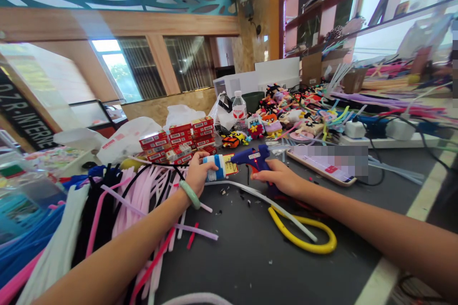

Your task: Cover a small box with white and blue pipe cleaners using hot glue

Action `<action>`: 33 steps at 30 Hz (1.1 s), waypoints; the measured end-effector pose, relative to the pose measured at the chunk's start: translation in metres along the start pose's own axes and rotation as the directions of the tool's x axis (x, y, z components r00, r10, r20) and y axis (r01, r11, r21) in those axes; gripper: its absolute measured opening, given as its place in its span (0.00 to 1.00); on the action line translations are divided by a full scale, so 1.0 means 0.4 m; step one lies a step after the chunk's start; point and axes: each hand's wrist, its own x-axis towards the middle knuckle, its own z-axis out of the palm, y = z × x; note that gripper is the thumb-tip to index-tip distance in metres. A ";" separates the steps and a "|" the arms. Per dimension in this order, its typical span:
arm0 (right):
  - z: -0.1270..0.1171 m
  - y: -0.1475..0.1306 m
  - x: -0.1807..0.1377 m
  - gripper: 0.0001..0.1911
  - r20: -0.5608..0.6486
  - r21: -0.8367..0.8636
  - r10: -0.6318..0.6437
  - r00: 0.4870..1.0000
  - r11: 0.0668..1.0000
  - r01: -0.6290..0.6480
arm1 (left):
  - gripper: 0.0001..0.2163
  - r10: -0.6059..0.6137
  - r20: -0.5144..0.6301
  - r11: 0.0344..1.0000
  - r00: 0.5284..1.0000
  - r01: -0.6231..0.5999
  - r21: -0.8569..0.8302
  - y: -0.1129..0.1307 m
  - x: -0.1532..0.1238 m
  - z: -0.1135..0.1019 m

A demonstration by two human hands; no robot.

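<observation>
Blue, white and black stems: the blue stems (34, 245), white stems (59, 248) and black stems (91, 221) fan along the left edge of the table (229, 267).
Pale pink stems: these (138, 190) lie just right of the black ones, partly under the left forearm.
Red boxes: stacked (181, 136) toward the far left corner.
Left hand: grasping (199, 174) the blue-and-white piece, above the table's middle (a pale green bangle (189, 194) circles the wrist).
Blue-and-white piece: held up (216, 167), one end facing the glue gun.
Bottle: upright (238, 108) near the far edge.
Glue gun: nozzle pointing left (252, 155) at the piece (whether they touch, I cannot tell).
Right hand: wrapped (277, 175) around the gun's grip, fingers by the orange trigger.
Small dolls: heaped (274, 126) along the far edge.
Yellow loop: flat (322, 249) toward the near right corner.
Phone: lying (307, 159) toward the right edge.
Power strip: beyond the phone (422, 142), toward the far right corner.
</observation>
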 end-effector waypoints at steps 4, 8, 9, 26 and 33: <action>-0.001 0.003 0.001 0.14 -0.015 0.014 0.001 1.000 1.000 -0.001 | 0.20 0.000 0.014 1.000 1.000 0.000 0.023 0.001 -0.002 0.000; -0.002 0.007 0.001 0.13 -0.038 0.036 -0.003 0.999 0.999 0.004 | 0.21 -0.008 0.052 0.998 0.999 0.005 0.062 0.004 -0.008 -0.001; -0.002 0.007 0.001 0.13 -0.044 0.042 -0.003 0.999 0.999 0.005 | 0.22 -0.009 0.064 0.997 0.998 0.004 0.071 0.005 -0.010 -0.001; -0.002 -0.008 -0.005 0.12 -0.086 0.054 -0.032 0.996 0.998 0.037 | 0.18 0.269 0.168 0.871 0.949 -0.314 0.379 0.013 -0.005 -0.010; 0.000 -0.010 -0.011 0.12 -0.074 0.044 -0.056 0.996 0.997 0.059 | 0.15 0.374 0.244 0.737 0.895 -0.446 0.508 0.011 0.007 -0.019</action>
